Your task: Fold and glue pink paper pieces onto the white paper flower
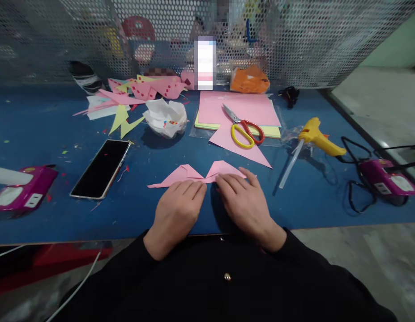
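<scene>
A folded pink paper point(186, 172) with two raised peaks lies on the blue table point(126, 223), close to its front edge. My left hand point(180, 205) rests at the paper's left half, fingers pressed together along its lower edge. Over the right half lies my right hand point(244, 201), its fingertips on the paper and one finger spread a little from the others. Beyond the hands, scissors point(239, 121) with one red and one yellow handle lie on a stack of pink and yellow sheets point(207, 107). A loose pink triangle point(241, 147) sticks out beneath them.
Left of the hands are a black-screened phone point(101, 170) and a purple device point(24, 188). Behind stand crumpled white paper point(167, 118) and paper scraps point(120, 118). At right are a yellow glue gun point(318, 136), cables and another purple device point(388, 179). Perforated metal point(173, 22) borders the back.
</scene>
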Demonstrator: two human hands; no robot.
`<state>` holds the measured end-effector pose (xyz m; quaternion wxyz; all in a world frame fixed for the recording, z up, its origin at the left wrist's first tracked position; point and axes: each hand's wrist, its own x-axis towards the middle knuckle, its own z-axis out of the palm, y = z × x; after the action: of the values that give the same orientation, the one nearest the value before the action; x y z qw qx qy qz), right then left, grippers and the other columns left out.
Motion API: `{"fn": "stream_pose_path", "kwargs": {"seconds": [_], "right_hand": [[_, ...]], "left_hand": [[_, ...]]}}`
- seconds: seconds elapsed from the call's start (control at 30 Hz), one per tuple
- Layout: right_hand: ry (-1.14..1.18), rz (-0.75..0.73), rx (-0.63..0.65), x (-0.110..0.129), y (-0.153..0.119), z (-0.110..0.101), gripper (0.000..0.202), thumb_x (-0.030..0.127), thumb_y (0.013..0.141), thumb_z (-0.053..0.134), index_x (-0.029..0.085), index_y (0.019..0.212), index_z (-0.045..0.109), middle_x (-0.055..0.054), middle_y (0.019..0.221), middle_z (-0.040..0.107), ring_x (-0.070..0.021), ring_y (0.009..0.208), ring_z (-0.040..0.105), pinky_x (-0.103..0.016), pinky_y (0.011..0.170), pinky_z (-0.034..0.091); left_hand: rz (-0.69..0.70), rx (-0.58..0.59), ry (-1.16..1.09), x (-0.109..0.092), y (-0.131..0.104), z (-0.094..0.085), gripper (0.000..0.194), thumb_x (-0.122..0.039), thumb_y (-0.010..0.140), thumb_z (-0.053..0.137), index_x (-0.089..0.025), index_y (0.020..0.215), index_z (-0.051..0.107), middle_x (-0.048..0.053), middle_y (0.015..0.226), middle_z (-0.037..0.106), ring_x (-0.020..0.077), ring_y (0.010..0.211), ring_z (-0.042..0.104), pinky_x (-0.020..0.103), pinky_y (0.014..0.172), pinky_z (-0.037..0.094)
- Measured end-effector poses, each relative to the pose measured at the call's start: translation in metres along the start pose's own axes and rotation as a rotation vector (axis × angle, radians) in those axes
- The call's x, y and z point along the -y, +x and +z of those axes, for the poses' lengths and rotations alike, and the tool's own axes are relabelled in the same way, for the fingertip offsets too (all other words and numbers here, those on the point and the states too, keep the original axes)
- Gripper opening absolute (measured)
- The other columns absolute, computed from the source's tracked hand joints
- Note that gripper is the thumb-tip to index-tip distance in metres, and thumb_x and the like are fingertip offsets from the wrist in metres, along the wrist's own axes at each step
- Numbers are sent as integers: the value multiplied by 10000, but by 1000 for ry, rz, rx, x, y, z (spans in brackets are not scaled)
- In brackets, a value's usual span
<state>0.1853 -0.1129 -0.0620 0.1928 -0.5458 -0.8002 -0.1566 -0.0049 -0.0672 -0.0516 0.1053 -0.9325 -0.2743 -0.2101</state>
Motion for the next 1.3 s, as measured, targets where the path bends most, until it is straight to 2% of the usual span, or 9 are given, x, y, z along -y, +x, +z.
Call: {"fn": "stream_pose_path", "kwargs": {"seconds": [0.1, 0.23, 0.37, 0.5, 0.57, 0.77, 1.0, 1.17, 1.3], "right_hand": [[98, -79, 29, 9, -1, 1, 356, 173, 992, 457, 6, 1272, 599, -148, 1198, 730, -242, 1129, 661, -418, 1065, 428], [83, -75, 50, 14, -1, 1, 385, 197, 999, 422, -31, 1242, 614, -185, 1215, 718, -275, 1155, 665, -425, 1051, 455], [-15, 48, 55, 8, -8, -1, 424, 238, 1002, 423, -57, 1245, 606, -213, 1189, 722, -297, 1141, 678, -432, 1041, 468], [-121, 211, 63, -1, -18, -3, 487, 285, 997, 414, -94, 1250, 586, -264, 1204, 699, -331, 1138, 678, -457, 1034, 474], [-135, 248, 65, -4, -21, -3, 501, 296, 995, 407, -93, 1263, 577, -267, 1214, 693, -332, 1137, 678, -464, 1039, 470], [-129, 265, 88, -4, -22, -3, 499, 305, 997, 393, -57, 1295, 564, -235, 1234, 695, -326, 1155, 670, -484, 1070, 432], [-119, 263, 94, -5, -24, -2, 493, 292, 992, 395, -56, 1301, 559, -237, 1249, 688, -333, 1177, 657, -493, 1074, 409], [-122, 268, 94, -4, -24, -2, 495, 295, 994, 385, -50, 1304, 559, -233, 1249, 689, -326, 1176, 657, -487, 1077, 402], [-140, 264, 97, -3, -23, -2, 494, 289, 991, 381, -50, 1303, 558, -236, 1251, 686, -324, 1174, 657, -481, 1074, 406]], "left_hand": [[40, 30, -20, -6, -4, 3, 290, -105, 946, 481, -23, 1146, 675, 180, 1133, 738, 269, 1038, 696, 410, 908, 568], [68, 23, 0, -7, -6, 6, 309, -93, 940, 486, -2, 1170, 671, 205, 1182, 721, 283, 1082, 692, 416, 935, 568], [80, 21, -5, -6, -5, 5, 284, -91, 936, 524, -1, 1153, 683, 200, 1184, 722, 295, 1091, 694, 416, 916, 575], [70, 11, 11, -8, -2, 2, 275, -166, 967, 547, -5, 1137, 691, 190, 1164, 733, 286, 1080, 703, 397, 904, 577], [53, 20, 17, -8, -3, 1, 295, -213, 982, 543, -16, 1145, 690, 174, 1169, 735, 280, 1079, 705, 396, 912, 574], [-63, 57, 73, -4, -21, -7, 428, -369, 1004, 515, -22, 1211, 656, 186, 1231, 707, 296, 1130, 686, 436, 974, 537], [-175, 118, 113, 15, -46, -23, 420, -380, 1022, 460, -74, 1264, 615, 154, 1189, 732, 284, 1120, 690, 440, 992, 505], [-330, 176, 137, 29, -64, -31, 526, -418, 1023, 429, -64, 1406, 500, 214, 1265, 681, 339, 1190, 648, 517, 1055, 444], [-429, 175, 189, 27, -64, -33, 660, -505, 1006, 424, -15, 1448, 436, 255, 1276, 661, 379, 1237, 604, 554, 1100, 385]]}}
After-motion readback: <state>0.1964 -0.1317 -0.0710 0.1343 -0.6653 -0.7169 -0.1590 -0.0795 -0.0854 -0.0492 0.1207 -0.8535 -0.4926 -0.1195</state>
